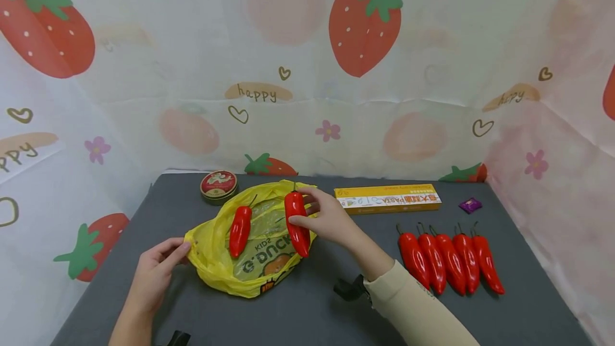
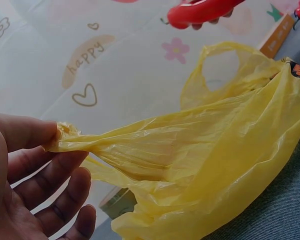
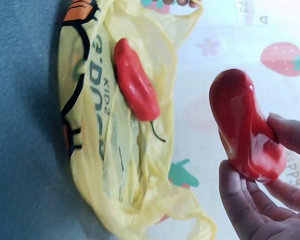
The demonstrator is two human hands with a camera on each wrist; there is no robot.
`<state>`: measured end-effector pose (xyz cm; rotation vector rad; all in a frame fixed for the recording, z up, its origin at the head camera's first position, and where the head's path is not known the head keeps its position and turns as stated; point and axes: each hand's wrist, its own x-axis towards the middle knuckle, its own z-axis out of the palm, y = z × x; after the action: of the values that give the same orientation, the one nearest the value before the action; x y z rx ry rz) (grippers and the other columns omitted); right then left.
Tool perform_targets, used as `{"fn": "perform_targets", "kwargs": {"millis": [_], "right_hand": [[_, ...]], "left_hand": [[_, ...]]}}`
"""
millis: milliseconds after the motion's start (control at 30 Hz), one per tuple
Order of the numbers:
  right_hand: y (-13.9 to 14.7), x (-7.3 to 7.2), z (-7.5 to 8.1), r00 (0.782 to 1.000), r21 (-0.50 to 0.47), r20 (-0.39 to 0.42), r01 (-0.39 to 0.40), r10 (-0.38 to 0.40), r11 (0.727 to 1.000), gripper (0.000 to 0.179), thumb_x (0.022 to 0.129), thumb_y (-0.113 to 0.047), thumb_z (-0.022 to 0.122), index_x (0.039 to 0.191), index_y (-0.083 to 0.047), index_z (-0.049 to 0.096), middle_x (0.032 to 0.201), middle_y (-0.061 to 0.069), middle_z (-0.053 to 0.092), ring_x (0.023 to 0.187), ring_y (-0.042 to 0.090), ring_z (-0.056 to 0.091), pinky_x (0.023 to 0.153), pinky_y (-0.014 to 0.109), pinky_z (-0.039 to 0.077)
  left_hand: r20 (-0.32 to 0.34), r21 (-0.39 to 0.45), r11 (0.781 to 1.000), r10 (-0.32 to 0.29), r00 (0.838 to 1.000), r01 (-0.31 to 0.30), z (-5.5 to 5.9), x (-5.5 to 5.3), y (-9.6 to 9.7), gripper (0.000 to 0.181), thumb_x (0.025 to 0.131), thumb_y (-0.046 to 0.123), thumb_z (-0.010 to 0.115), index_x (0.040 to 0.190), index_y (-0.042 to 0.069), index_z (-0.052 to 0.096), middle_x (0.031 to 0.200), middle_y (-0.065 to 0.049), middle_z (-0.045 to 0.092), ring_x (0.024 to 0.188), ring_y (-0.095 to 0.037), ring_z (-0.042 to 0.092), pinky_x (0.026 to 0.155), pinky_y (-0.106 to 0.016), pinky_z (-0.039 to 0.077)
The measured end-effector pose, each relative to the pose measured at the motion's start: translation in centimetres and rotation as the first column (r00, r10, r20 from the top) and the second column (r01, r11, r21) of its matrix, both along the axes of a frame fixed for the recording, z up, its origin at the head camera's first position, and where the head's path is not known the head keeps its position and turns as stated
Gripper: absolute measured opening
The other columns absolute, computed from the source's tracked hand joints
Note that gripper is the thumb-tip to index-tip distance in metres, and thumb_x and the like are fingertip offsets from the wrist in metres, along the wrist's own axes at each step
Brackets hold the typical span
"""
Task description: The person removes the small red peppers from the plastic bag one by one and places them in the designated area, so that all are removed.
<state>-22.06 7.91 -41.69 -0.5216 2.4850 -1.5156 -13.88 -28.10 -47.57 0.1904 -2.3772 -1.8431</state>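
A yellow plastic bag [image 1: 211,250] printed "KIDS G.DUCK" lies open on the dark table. My left hand [image 1: 155,274] pinches its left edge between thumb and fingers; the left wrist view shows the gathered plastic [image 2: 70,137] at the fingertips. One red chili pepper [image 1: 240,231] lies inside the bag, its stem pointing up and away. Over the bag's right side my right hand [image 1: 329,217] holds another red chili pepper [image 3: 237,120], gripped between thumb and fingers. In the right wrist view this held pepper appears apart from the bag.
Several red chili peppers [image 1: 451,260] lie in a row on the right of the table. Behind the bag are a round red-lidded tin [image 1: 219,185] and a yellow pasta box [image 1: 388,198]. A small purple packet [image 1: 470,205] lies at the back right. A strawberry-print curtain [image 1: 298,132] hangs behind.
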Motion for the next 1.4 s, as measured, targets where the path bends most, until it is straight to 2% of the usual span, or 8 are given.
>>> {"fn": "perform_targets", "kwargs": {"millis": [200,433,700,900,1133,1400], "right_hand": [[1.9,0.9,0.0,0.999,-0.011,-0.007,0.048,-0.048,0.999,0.064,0.088,-0.029,0.080,0.144,-0.015,0.052,0.126,0.007,0.063,0.104,0.024,0.064,0.074,0.038,0.061],[4.3,1.8,-0.2,0.992,0.019,-0.038,0.119,-0.119,0.993,0.064,0.086,-0.030,0.081,0.142,-0.014,0.054,0.125,0.007,0.065,0.103,0.024,0.065,0.074,0.037,0.060],[7.9,2.6,-2.3,0.980,0.146,-0.098,0.185,-0.172,0.972,0.066,0.085,-0.032,0.082,0.142,-0.012,0.054,0.120,0.008,0.068,0.105,0.025,0.064,0.077,0.036,0.059],[11.0,3.6,-3.8,0.966,0.158,-0.089,0.255,-0.243,0.954,0.065,0.086,-0.032,0.082,0.142,-0.013,0.054,0.123,0.010,0.067,0.105,0.028,0.066,0.071,0.032,0.058],[14.3,4.5,-4.6,0.948,0.241,-0.126,0.316,-0.293,0.918,0.069,0.086,-0.037,0.081,0.143,-0.013,0.052,0.125,0.013,0.067,0.103,0.027,0.067,0.073,0.034,0.058],[16.2,5.9,-5.1,0.946,0.381,-0.172,0.322,-0.275,0.867,0.065,0.086,-0.029,0.081,0.140,-0.005,0.054,0.122,0.017,0.069,0.103,0.029,0.068,0.089,0.051,0.056]], "left_hand": [[-0.006,-0.006,1.000,-0.006,1.000,0.006,-0.1,0.0,0.0,0.038,0.103,0.025,0.061,0.117,-0.010,0.065,0.089,0.012,0.067,0.079,-0.008,0.064,0.074,-0.024,0.057],[0.001,-0.020,1.000,0.000,1.000,0.000,-0.2,-0.1,0.0,0.038,0.103,0.027,0.060,0.116,-0.008,0.066,0.088,0.013,0.067,0.080,-0.008,0.063,0.074,-0.024,0.056],[0.016,-0.008,1.000,-0.004,1.000,0.004,-0.3,-0.2,0.1,0.038,0.103,0.027,0.061,0.115,-0.008,0.066,0.087,0.012,0.067,0.079,-0.008,0.063,0.074,-0.024,0.056],[0.011,0.003,1.000,-0.009,1.000,0.009,-0.2,-0.2,0.2,0.038,0.102,0.026,0.061,0.115,-0.009,0.065,0.088,0.012,0.067,0.079,-0.008,0.063,0.074,-0.023,0.056],[0.036,0.005,1.000,-0.005,0.999,0.005,-0.3,-0.4,0.1,0.039,0.102,0.028,0.061,0.117,-0.008,0.066,0.088,0.014,0.067,0.080,-0.008,0.063,0.075,-0.023,0.056],[0.036,0.012,1.000,-0.005,0.999,0.004,-0.5,-0.4,0.1,0.038,0.102,0.028,0.062,0.116,-0.007,0.066,0.088,0.012,0.067,0.079,-0.009,0.063,0.074,-0.024,0.056]]}}
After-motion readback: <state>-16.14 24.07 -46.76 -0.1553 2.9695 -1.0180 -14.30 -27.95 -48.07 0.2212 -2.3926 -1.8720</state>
